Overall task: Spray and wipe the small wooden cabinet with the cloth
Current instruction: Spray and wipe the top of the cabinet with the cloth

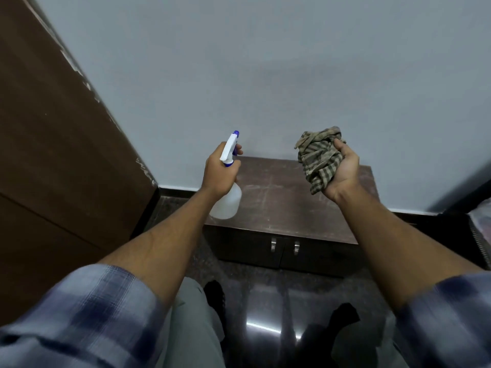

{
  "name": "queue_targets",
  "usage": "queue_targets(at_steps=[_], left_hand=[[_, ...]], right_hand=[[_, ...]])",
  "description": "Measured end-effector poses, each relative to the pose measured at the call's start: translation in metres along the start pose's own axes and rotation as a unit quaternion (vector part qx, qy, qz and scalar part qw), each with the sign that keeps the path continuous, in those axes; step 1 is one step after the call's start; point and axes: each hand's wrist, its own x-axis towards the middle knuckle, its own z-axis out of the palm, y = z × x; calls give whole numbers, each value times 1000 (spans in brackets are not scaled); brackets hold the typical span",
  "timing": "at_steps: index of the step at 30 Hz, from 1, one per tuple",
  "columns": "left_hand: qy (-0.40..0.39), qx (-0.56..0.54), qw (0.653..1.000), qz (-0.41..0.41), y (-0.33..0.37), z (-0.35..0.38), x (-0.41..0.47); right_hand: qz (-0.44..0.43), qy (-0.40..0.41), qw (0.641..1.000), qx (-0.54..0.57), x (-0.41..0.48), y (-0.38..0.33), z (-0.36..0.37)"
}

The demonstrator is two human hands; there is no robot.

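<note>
A small dark wooden cabinet (281,205) stands low against the pale wall, with two doors and two metal handles (284,246) on its front. Its top shows faint dusty streaks. My left hand (219,172) grips the neck of a white spray bottle (227,201) with a blue and white trigger head, held above the cabinet's left end, nozzle pointing up and away. My right hand (342,172) is raised above the cabinet's right part, palm up, closed on a bunched checked cloth (317,158) in brown and tan.
A tall brown wooden door or wardrobe panel (53,155) fills the left side. A dark, glossy stone floor (265,314) lies below, with my feet on it. At the far right edge is a dark piece of furniture (478,229).
</note>
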Motion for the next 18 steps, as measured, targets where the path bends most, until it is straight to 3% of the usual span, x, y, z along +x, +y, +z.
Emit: queue_targets(at_steps=[7, 12, 18], left_hand=[[-46, 81, 995, -46, -64, -28, 14], [-105, 194, 968, -119, -105, -44, 27], [-115, 217, 955, -164, -130, -59, 38]], right_hand=[[22, 6, 1000, -4, 38, 58, -7], [34, -4, 999, -4, 56, 95, -4], [57, -12, 998, -23, 79, 128, -12]])
